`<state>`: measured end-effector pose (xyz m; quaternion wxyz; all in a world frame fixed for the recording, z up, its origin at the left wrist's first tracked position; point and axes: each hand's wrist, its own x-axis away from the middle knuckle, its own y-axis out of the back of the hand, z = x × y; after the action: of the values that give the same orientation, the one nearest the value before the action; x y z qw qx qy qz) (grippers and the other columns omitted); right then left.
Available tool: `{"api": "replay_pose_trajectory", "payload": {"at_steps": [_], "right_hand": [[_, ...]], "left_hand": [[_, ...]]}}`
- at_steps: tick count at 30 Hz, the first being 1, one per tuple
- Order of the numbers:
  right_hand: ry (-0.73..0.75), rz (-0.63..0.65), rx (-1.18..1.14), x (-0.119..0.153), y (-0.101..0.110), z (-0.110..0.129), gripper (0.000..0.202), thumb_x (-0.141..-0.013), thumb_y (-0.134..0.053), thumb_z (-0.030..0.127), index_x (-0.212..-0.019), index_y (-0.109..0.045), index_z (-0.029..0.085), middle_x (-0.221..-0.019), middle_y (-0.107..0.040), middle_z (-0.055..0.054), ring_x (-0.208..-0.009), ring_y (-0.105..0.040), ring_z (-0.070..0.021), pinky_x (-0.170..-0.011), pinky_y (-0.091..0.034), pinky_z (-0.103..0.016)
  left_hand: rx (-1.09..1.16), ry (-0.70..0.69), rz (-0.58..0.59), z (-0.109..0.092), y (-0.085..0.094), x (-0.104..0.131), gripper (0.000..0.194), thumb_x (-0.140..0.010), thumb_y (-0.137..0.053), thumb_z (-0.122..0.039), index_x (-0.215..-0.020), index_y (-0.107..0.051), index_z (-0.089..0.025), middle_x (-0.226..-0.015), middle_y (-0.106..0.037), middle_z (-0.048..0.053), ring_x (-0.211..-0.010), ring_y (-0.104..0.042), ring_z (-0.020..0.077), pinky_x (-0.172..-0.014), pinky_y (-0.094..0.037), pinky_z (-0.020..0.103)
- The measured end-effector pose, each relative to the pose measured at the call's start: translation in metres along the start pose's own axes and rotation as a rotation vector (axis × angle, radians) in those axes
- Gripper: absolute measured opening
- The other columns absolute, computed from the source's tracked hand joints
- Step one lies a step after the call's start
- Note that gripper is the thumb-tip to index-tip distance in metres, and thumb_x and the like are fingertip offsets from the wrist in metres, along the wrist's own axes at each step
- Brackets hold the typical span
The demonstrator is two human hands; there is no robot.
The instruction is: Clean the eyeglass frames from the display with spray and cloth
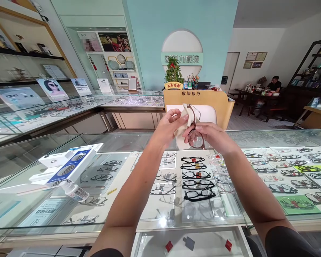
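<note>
Above the glass counter, a pair of eyeglasses (196, 139) with a brownish frame is held up, tilted, one round lens hanging lower right. My right hand (213, 135) is closed on the frame near its middle. A cream cleaning cloth (181, 138) is pinched in my left hand (169, 125) and folded around the upper lens, mostly hiding it. Part of the cloth hangs below my fingers. Under the glass, a column of black-framed glasses (198, 184) lies beneath my hands.
A glass display counter (117, 225) spans the front. On its left stand a blue-and-white box (72, 167) and a white bottle (75, 191) lying on its side. An open drawer (155, 246) below holds small red and grey pieces. Beyond are a wooden cashier desk (226, 110) and a seated person (274, 85).
</note>
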<state>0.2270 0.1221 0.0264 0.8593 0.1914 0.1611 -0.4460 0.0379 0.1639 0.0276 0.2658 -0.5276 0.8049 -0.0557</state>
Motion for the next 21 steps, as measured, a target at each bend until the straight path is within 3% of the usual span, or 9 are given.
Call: {"api": "replay_pose_trajectory", "payload": {"at_steps": [4,7,11,14,18,21], "right_hand": [[0.004,0.050,-0.040,-0.001,0.004,-0.006,0.036,-0.105,-0.055,0.041,-0.100,-0.082,0.018,-0.090,-0.076,-0.005,-0.082,-0.067,-0.0197,-0.078,-0.048,-0.033],[0.000,0.070,-0.067,-0.002,0.006,-0.011,0.035,-0.105,-0.055,0.040,-0.100,-0.082,0.018,-0.091,-0.077,-0.006,-0.082,-0.068,-0.0198,-0.079,-0.049,-0.033],[-0.004,0.045,-0.111,-0.005,0.006,-0.013,0.037,-0.105,-0.053,0.039,-0.100,-0.082,0.016,-0.090,-0.078,-0.007,-0.080,-0.068,-0.0204,-0.080,-0.050,-0.034],[-0.006,0.021,-0.096,-0.007,0.004,-0.014,0.037,-0.105,-0.054,0.039,-0.101,-0.083,0.016,-0.088,-0.078,-0.007,-0.081,-0.068,-0.0197,-0.081,-0.050,-0.033],[-0.028,0.046,-0.054,-0.008,0.003,-0.016,0.037,-0.104,-0.055,0.041,-0.102,-0.084,0.017,-0.092,-0.080,-0.007,-0.082,-0.066,-0.0191,-0.082,-0.049,-0.033],[-0.051,-0.013,-0.037,-0.009,0.004,-0.018,0.037,-0.103,-0.058,0.044,-0.101,-0.084,0.018,-0.094,-0.080,-0.006,-0.083,-0.065,-0.0185,-0.081,-0.048,-0.033]], "left_hand": [[-0.124,0.042,0.230,0.002,-0.005,0.007,0.047,-0.080,-0.089,-0.057,-0.094,-0.063,-0.021,-0.051,-0.055,-0.007,-0.040,-0.057,0.0144,-0.049,-0.052,0.030],[-0.148,0.029,0.288,0.001,-0.008,0.010,0.046,-0.085,-0.084,-0.060,-0.085,-0.059,-0.021,-0.049,-0.053,-0.006,-0.041,-0.059,0.0159,-0.050,-0.055,0.032],[-0.126,-0.015,0.263,0.001,-0.011,0.010,0.046,-0.083,-0.086,-0.058,-0.089,-0.059,-0.022,-0.050,-0.053,-0.008,-0.039,-0.056,0.0151,-0.048,-0.055,0.031],[-0.126,-0.079,0.175,0.005,-0.016,0.011,0.046,-0.084,-0.085,-0.058,-0.083,-0.057,-0.022,-0.046,-0.048,-0.009,-0.035,-0.052,0.0135,-0.043,-0.052,0.029],[-0.122,-0.151,0.049,0.012,-0.021,0.011,0.052,-0.088,-0.077,-0.068,-0.079,-0.053,-0.022,-0.041,-0.042,-0.010,-0.029,-0.045,0.0118,-0.038,-0.044,0.025],[-0.120,-0.149,0.039,0.012,-0.014,0.007,0.056,-0.089,-0.072,-0.073,-0.077,-0.053,-0.022,-0.042,-0.043,-0.009,-0.033,-0.046,0.0107,-0.042,-0.045,0.025]]}}
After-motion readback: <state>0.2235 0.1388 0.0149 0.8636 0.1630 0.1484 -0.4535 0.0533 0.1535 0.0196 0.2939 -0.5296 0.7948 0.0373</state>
